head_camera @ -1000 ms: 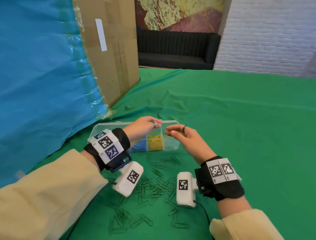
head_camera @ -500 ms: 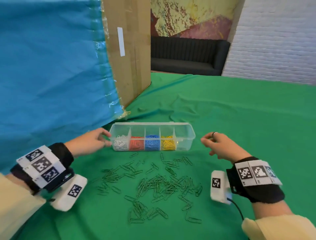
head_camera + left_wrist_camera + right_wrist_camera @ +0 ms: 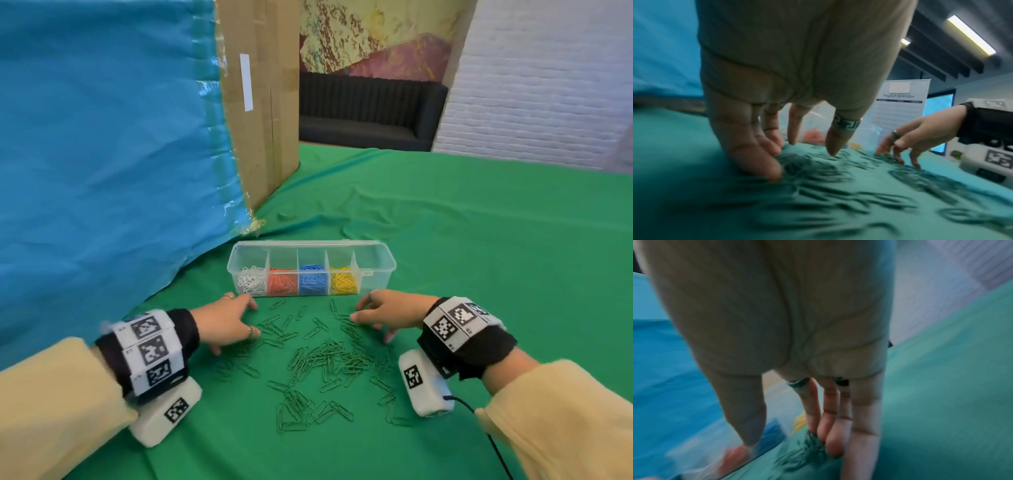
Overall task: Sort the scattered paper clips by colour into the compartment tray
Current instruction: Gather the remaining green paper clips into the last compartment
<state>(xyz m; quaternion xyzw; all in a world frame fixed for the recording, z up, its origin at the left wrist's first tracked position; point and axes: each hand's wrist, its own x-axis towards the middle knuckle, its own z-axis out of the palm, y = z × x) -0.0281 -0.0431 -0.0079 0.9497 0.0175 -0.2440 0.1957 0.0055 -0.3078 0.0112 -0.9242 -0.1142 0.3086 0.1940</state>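
Note:
A clear compartment tray stands on the green cloth, holding white, red, blue and yellow paper clips in separate compartments; its rightmost compartment looks empty. Several green paper clips lie scattered in front of it. My left hand rests with spread fingertips on the clips at the pile's left edge. On the pile's right edge my right hand touches the clips with straight fingers. Neither hand holds a clip that I can see.
A tall cardboard box and a blue sheet stand at the left, close behind the tray. Green cloth covers the table to the right. A black sofa is far behind.
Both hands have left the tray, spread apart, then come down onto the two sides of the green clip pile. The tray now stands uncovered.

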